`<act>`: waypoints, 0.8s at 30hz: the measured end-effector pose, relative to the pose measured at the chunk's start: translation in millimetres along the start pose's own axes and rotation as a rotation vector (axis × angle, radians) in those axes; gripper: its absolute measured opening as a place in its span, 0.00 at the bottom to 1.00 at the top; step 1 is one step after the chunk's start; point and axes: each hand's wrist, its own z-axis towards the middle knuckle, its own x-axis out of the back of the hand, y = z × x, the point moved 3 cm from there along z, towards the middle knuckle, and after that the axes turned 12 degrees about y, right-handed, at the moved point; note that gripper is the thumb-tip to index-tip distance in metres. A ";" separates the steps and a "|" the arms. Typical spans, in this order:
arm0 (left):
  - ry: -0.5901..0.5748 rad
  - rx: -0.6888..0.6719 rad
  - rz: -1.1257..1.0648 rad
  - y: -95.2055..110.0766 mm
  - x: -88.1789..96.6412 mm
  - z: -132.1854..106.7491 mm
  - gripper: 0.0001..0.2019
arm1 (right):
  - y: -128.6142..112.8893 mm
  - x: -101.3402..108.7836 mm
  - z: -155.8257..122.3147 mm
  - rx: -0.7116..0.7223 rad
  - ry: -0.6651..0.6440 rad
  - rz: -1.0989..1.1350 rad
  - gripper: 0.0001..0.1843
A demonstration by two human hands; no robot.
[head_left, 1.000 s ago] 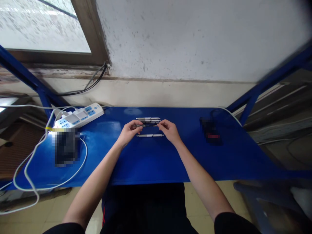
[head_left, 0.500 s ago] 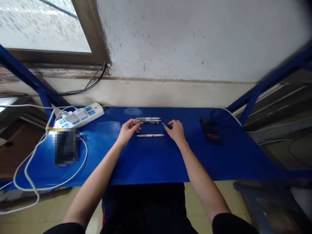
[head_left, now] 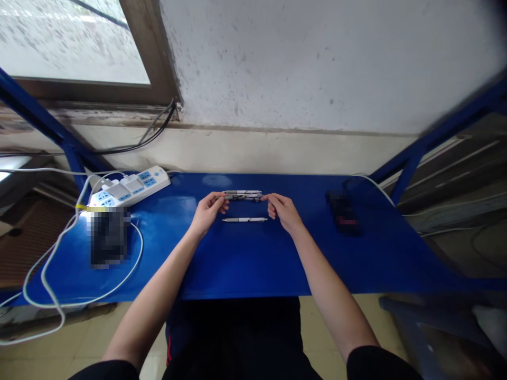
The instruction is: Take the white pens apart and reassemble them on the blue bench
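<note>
Several white-and-grey pens (head_left: 243,194) lie side by side in a small bunch across the blue table. At their left end is my left hand (head_left: 209,211), thumb and fingers closed in a pinch on the end of the nearest pen. My right hand (head_left: 283,212) is at the opposite end, its fingertips closed against that pen's right end. The hands cover both tips, so their exact grip is partly hidden. Closer to me, a single pen (head_left: 245,219) lies apart on the table, roughly parallel to the bunch and touched by neither hand.
A white power strip (head_left: 130,187) with plugged-in adapters stands at the table's back left. Beside it are a blurred dark object (head_left: 109,237) and a looping white cable (head_left: 138,248). A black object (head_left: 344,214) lies to the right. Blue frame posts (head_left: 404,174) flank the table (head_left: 253,264).
My right hand has moved slightly left and its fingers have closed in on the pen's end. My left fingers have drawn up close to the bunch. The single pen stays put.
</note>
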 end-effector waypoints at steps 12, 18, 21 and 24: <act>-0.038 -0.053 0.080 -2.9 1.3 1.5 0.15 | 3.8 -2.7 0.2 0.037 -0.022 -0.051 0.19; -0.048 -0.047 0.093 -1.3 -0.6 0.1 0.15 | 0.2 -3.3 0.3 0.044 0.024 0.038 0.15; -0.044 -0.064 0.142 1.5 -1.1 -1.2 0.15 | -4.7 -5.1 -1.3 0.026 -0.017 0.119 0.17; -0.046 -0.061 0.201 3.8 -1.2 -2.3 0.20 | -9.1 -7.0 -3.7 0.012 -0.060 0.161 0.20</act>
